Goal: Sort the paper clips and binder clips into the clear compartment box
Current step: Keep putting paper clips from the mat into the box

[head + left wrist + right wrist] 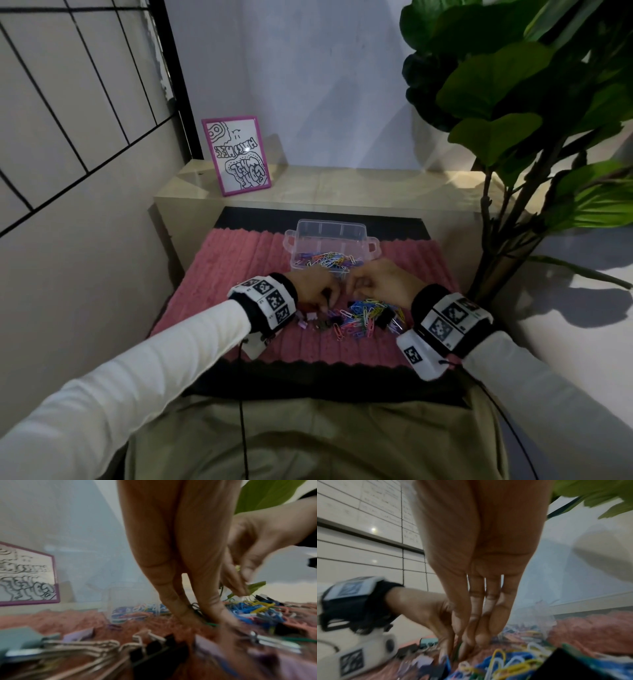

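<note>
Nearest me, at about 6 o'clock on the pink mat (239, 260), sits the loose pile of paper clips (363, 313), with the binder clips (317, 320) off toward its 9 o'clock side. My left hand (317, 289) has its fingers pointing down into the clips; from the blurry wrist view I honestly can't tell if it's got one pinched. My right hand (383, 282) is curled over the pile's 12 o'clock edge, same deal, can't tell. Paper clips are light, slick wire and they snag each other, so I'd pinch one by its loop. Binder clips are stiffer and chunkier: grab the body, not the floppy handles. Further out at 12 o'clock is the clear box (330, 248), paper clips already in its near compartments.
</note>
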The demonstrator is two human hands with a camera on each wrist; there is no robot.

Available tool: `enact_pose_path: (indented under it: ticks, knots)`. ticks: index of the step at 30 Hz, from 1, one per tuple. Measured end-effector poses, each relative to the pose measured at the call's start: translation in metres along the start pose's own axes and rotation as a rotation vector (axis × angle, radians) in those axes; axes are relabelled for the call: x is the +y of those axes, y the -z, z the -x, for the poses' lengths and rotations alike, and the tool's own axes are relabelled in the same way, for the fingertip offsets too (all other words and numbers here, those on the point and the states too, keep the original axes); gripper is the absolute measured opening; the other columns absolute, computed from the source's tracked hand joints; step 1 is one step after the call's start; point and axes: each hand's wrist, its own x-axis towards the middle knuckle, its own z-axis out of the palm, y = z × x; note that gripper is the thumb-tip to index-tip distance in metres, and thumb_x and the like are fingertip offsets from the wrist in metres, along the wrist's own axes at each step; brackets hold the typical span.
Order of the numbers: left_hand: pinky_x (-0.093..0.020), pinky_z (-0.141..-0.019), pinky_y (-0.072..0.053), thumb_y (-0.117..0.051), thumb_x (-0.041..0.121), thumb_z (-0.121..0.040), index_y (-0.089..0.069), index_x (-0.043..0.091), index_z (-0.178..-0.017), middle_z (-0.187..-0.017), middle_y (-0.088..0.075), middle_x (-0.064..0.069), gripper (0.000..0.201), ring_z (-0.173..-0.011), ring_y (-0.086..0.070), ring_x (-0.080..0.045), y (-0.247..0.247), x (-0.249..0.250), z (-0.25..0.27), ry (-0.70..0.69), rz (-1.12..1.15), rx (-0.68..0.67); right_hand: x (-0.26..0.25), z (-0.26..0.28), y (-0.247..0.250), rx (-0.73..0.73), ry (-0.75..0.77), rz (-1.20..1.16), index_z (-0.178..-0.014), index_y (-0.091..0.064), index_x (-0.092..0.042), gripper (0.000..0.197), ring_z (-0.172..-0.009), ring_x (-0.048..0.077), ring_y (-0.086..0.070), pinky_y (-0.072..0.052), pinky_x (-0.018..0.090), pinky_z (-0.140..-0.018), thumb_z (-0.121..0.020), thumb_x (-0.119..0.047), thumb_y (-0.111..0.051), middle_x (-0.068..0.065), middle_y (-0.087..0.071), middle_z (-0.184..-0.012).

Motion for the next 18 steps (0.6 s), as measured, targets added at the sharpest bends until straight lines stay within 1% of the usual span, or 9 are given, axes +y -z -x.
enact_pose_path:
  ticks: [2,3,5,7,9,10,13,15,18]
  knots:
    - [-0.016,-0.073,-0.039,-0.070,0.007,-0.074,-0.068,0.003,-0.092,-0.098,-0.069,-0.010,0.019,-0.083,-0.056,-0.012,0.003,-0.002,0.004,0.004,0.026,-0.008,-0.009,0.001,-0.008,-0.117,-0.001,0.070,-0.096,-0.067,-0.007,0.014,-0.078,0.009,-0.060,-0.044,0.012,-0.068,-0.084,-0.003,-0.060,0.001,-0.067,-0.089]
    - [-0.012,-0.067,-0.036,-0.071,0.008,-0.072,-0.068,0.004,-0.096,-0.100,-0.069,-0.009,0.024,-0.084,-0.055,-0.010,0.005,-0.003,0.006,0.006,0.010,-0.012,-0.012,-0.001,-0.013,-0.153,0.006,0.112,-0.099,-0.066,-0.008,0.016,-0.080,0.009,-0.058,-0.043,0.015,-0.069,-0.084,-0.005,-0.061,0.002,-0.067,-0.093]
    - [-0.014,-0.066,-0.037,-0.071,0.006,-0.071,-0.067,0.005,-0.100,-0.102,-0.069,-0.010,0.029,-0.086,-0.058,-0.015,0.005,-0.005,0.009,0.016,-0.043,-0.011,-0.017,-0.006,-0.022,-0.203,0.004,0.193,-0.104,-0.063,-0.009,0.024,-0.087,0.015,-0.058,-0.044,0.024,-0.073,-0.081,-0.008,-0.065,0.006,-0.065,-0.102]
    - [-0.024,-0.076,-0.042,-0.068,0.006,-0.073,-0.065,0.002,-0.102,-0.103,-0.068,-0.015,0.029,-0.092,-0.062,-0.025,0.003,-0.007,0.010,0.024,-0.106,0.011,-0.019,-0.013,-0.030,-0.241,-0.014,0.253,-0.108,-0.059,-0.011,0.032,-0.095,0.019,-0.056,-0.044,0.031,-0.076,-0.078,-0.010,-0.069,0.006,-0.060,-0.106]
    - [-0.031,-0.081,-0.044,-0.066,0.007,-0.076,-0.064,0.001,-0.102,-0.102,-0.068,-0.017,0.027,-0.093,-0.062,-0.029,0.000,-0.007,0.010,0.038,-0.127,0.045,-0.019,-0.017,-0.034,-0.249,-0.034,0.257,-0.108,-0.058,-0.013,0.032,-0.091,0.019,-0.056,-0.046,0.032,-0.076,-0.078,-0.008,-0.068,0.006,-0.061,-0.103]
    - [-0.031,-0.082,-0.044,-0.064,0.006,-0.078,-0.065,0.000,-0.102,-0.102,-0.068,-0.017,0.025,-0.094,-0.062,-0.029,0.000,-0.007,0.010,0.041,-0.115,0.060,-0.019,-0.018,-0.034,-0.248,-0.053,0.226,-0.108,-0.058,-0.013,0.031,-0.086,0.018,-0.057,-0.047,0.032,-0.074,-0.079,-0.005,-0.066,0.005,-0.062,-0.098]
    - [-0.017,-0.077,-0.038,-0.060,0.001,-0.080,-0.067,0.001,-0.097,-0.101,-0.069,-0.015,0.018,-0.095,-0.062,-0.026,0.001,-0.010,0.012,0.035,-0.087,0.111,-0.018,-0.018,-0.029,-0.220,-0.101,0.108,-0.106,-0.059,-0.010,0.027,-0.075,0.014,-0.058,-0.048,0.028,-0.071,-0.082,0.000,-0.060,0.007,-0.065,-0.088]
    - [-0.013,-0.075,-0.035,-0.060,-0.001,-0.079,-0.068,0.001,-0.092,-0.100,-0.069,-0.014,0.015,-0.095,-0.062,-0.025,0.003,-0.014,0.015,0.022,-0.044,0.146,-0.014,-0.016,-0.023,-0.180,-0.114,0.030,-0.105,-0.060,-0.008,0.026,-0.073,0.014,-0.058,-0.048,0.024,-0.069,-0.081,0.002,-0.062,0.002,-0.061,-0.080]
    - [-0.010,-0.073,-0.037,-0.064,-0.001,-0.078,-0.069,0.002,-0.090,-0.098,-0.070,-0.012,0.013,-0.090,-0.063,-0.019,0.010,-0.017,0.023,0.000,0.063,0.236,-0.005,-0.009,-0.013,-0.105,-0.133,-0.139,-0.098,-0.060,-0.013,0.025,-0.071,0.013,-0.060,-0.051,0.026,-0.069,-0.078,0.000,-0.066,-0.005,-0.059,-0.074]
